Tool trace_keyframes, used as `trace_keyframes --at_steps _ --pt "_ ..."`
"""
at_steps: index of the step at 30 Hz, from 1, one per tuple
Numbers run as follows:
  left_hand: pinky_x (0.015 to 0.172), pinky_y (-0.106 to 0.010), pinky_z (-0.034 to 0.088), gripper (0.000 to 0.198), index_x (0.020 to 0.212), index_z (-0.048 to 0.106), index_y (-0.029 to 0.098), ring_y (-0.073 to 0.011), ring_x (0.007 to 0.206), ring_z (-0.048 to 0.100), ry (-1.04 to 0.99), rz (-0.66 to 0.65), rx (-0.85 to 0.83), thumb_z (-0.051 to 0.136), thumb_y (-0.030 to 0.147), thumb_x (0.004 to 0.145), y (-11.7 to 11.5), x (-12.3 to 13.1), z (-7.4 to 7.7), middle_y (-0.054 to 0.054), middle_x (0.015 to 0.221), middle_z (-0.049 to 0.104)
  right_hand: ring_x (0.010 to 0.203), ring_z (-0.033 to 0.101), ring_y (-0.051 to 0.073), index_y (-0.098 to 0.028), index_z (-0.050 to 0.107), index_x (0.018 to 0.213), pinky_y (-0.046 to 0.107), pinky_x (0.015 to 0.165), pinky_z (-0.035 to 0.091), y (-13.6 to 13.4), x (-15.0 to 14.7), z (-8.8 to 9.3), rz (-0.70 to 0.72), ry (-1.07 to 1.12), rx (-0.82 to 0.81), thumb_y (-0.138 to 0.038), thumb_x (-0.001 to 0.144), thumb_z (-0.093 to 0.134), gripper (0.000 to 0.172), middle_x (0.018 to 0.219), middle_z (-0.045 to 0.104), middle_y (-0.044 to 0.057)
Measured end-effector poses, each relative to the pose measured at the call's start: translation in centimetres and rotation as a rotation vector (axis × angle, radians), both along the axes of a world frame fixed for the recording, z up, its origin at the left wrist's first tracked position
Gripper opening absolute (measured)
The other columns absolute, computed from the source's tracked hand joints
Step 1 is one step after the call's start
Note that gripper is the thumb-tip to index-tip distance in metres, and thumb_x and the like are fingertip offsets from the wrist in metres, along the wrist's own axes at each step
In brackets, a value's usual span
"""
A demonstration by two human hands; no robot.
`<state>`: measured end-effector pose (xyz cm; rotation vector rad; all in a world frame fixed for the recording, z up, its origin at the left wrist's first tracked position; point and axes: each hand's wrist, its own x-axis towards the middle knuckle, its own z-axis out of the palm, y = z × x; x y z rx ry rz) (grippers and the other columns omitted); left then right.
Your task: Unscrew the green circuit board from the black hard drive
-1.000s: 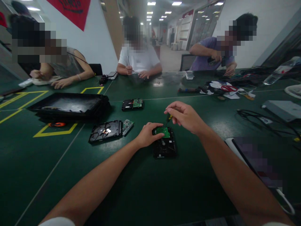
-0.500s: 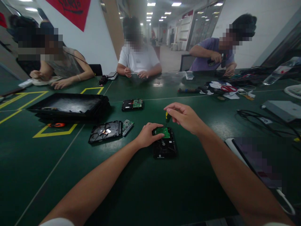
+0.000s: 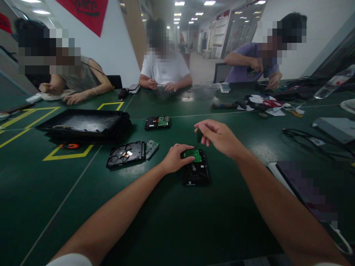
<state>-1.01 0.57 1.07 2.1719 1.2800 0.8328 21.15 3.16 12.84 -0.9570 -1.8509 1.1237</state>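
A black hard drive (image 3: 195,174) lies flat on the green table in front of me, its green circuit board (image 3: 198,156) facing up. My left hand (image 3: 175,159) grips the drive's left side, with thumb and forefinger resting over the board. Between the fingertips of my right hand (image 3: 219,137) is a small screwdriver (image 3: 199,136), held upright, its thin shaft pointing down at the board's upper right part. Whether the tip sits in a screw is too small to tell.
To the left are another hard drive (image 3: 126,154), a loose circuit board (image 3: 152,149) and stacked black trays (image 3: 83,123). A further drive (image 3: 157,122) lies beyond. Cables (image 3: 302,138) and a tablet-like device (image 3: 302,188) are at right. Three people sit across the table.
The screwdriver's handle has turned in my right fingers: its yellow part showed before, and now a dark side faces me. My left hand keeps its hold on the drive. The view has shifted slightly.
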Motion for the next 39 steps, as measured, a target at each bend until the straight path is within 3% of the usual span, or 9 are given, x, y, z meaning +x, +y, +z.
trace_keyframes --at_steps 6,15,20,25,29,39 --pt "0.11 -0.05 0.046 0.049 0.138 0.067 0.03 -0.0306 0.123 0.062 0.006 -0.003 0.0 0.075 0.045 0.093 0.01 -0.01 0.08 -0.005 0.134 0.074 0.062 0.059 0.012 -0.023 0.074 0.112 0.026 0.052 0.045 -0.21 -0.04 0.18 -0.006 -0.017 0.009 -0.04 0.1 0.061 0.025 0.087 0.071 0.003" --pt "0.11 -0.051 0.046 0.049 0.138 0.067 0.03 -0.0312 0.124 0.061 0.01 0.001 -0.02 0.076 0.045 0.092 -0.08 0.01 0.3 -0.006 0.133 0.074 0.062 0.062 0.013 -0.021 0.064 0.096 0.025 0.051 0.047 -0.55 -0.24 0.22 -0.07 -0.004 -0.028 -0.044 0.094 0.071 0.024 0.084 0.072 0.003" --pt "0.11 -0.05 0.046 0.049 0.138 0.067 0.031 -0.0307 0.124 0.061 0.013 0.006 -0.015 0.077 0.044 0.091 0.0 -0.02 0.16 -0.006 0.132 0.074 0.061 0.062 0.011 -0.023 0.067 0.107 0.024 0.049 0.046 -0.41 -0.19 0.23 0.007 0.014 -0.025 -0.043 0.098 0.064 0.022 0.106 0.075 0.006" --pt "0.11 -0.049 0.047 0.05 0.138 0.067 0.031 -0.0303 0.123 0.062 0.008 0.001 -0.008 0.077 0.045 0.091 -0.03 -0.01 0.15 -0.005 0.133 0.074 0.063 0.064 0.013 -0.023 0.071 0.114 0.027 0.056 0.051 -0.29 -0.26 0.19 0.015 0.002 -0.054 -0.039 0.104 0.052 0.027 0.093 0.072 0.004" --pt "0.11 -0.05 0.046 0.049 0.138 0.067 0.03 -0.0304 0.124 0.062 0.011 -0.001 -0.01 0.076 0.044 0.092 -0.08 -0.01 0.32 -0.005 0.133 0.074 0.062 0.06 0.012 -0.024 0.072 0.117 0.025 0.052 0.045 -0.36 -0.17 0.31 0.005 -0.026 -0.009 -0.038 0.101 0.057 0.026 0.084 0.068 0.001" --pt "0.111 -0.05 0.046 0.049 0.138 0.067 0.03 -0.0308 0.125 0.061 0.011 0.002 -0.012 0.075 0.045 0.092 -0.11 0.04 0.37 -0.006 0.134 0.073 0.06 0.061 0.012 -0.021 0.066 0.095 0.025 0.05 0.044 -0.16 0.04 0.04 -0.106 -0.034 -0.03 -0.04 0.093 0.07 0.019 0.083 0.071 0.003"
